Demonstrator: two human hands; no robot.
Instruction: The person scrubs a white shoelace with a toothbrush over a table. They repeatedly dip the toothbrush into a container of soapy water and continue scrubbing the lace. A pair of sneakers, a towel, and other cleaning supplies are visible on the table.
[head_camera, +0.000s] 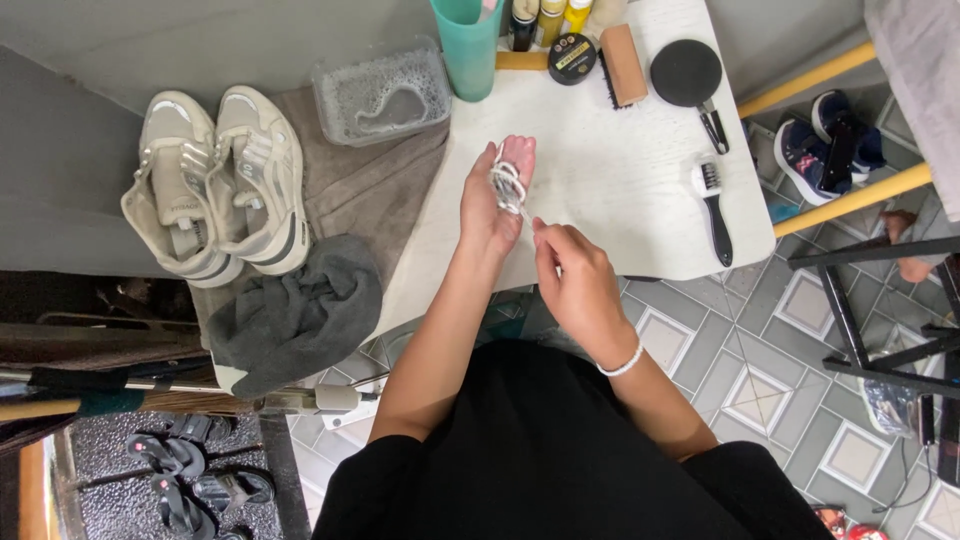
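White shoelace (508, 184): one, thin, coiled in loops around the extended fingers of the left hand (493, 200), above the white table (610, 190). Right hand (572, 275): fingertips pinching the lace's trailing end just below the coil. On the table: two brushes. Left of the table: two beige sneakers (215, 180), one grey cloth (295, 315).
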